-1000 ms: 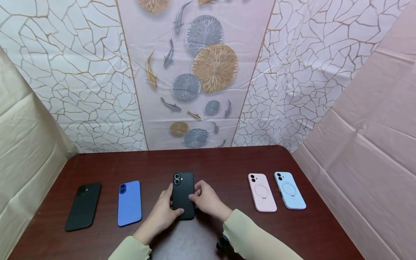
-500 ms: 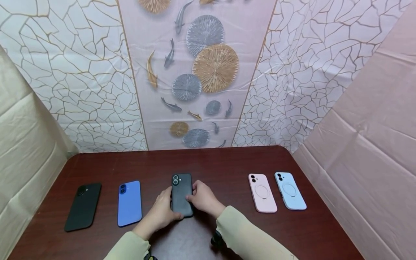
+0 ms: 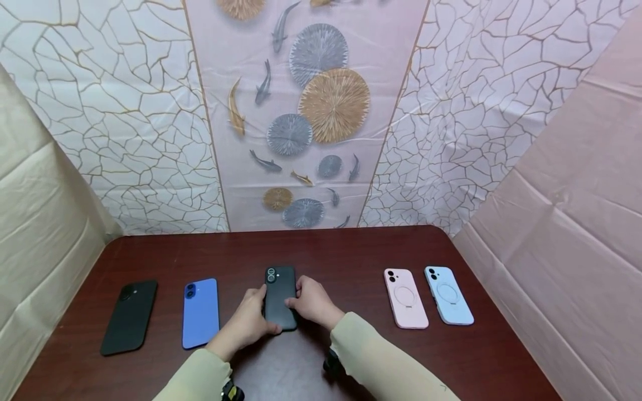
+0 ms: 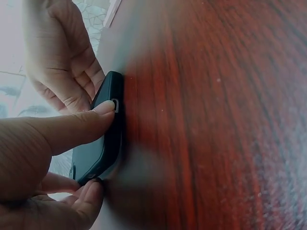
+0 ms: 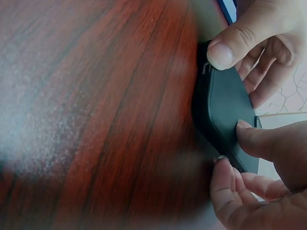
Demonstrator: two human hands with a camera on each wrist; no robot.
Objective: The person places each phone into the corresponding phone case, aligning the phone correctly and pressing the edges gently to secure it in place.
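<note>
A black smartphone (image 3: 280,301), back up with two camera rings at its upper left corner, lies at the middle of the table between both hands. My left hand (image 3: 249,319) grips it by the left side, fingers along the long edge. Its thumb (image 4: 103,109) presses the near end beside the port slot, clear in both wrist views. From the other side my right hand (image 3: 315,302) pinches the right long edge, with the thumb (image 5: 249,136) on the back and fingertips under the edge. The phone's screen side is hidden.
On the brown wooden table (image 3: 346,250), a dark green phone (image 3: 129,318) and a blue phone (image 3: 200,314) lie to the left. A pink phone (image 3: 406,299) and a light blue phone (image 3: 448,296), each with a ring on its back, lie to the right. A patterned cloth hangs behind.
The black phone has shifted slightly left and its near end has moved away from me, with both hands following. Both hands keep their hold, and the other phones stay where they were.
</note>
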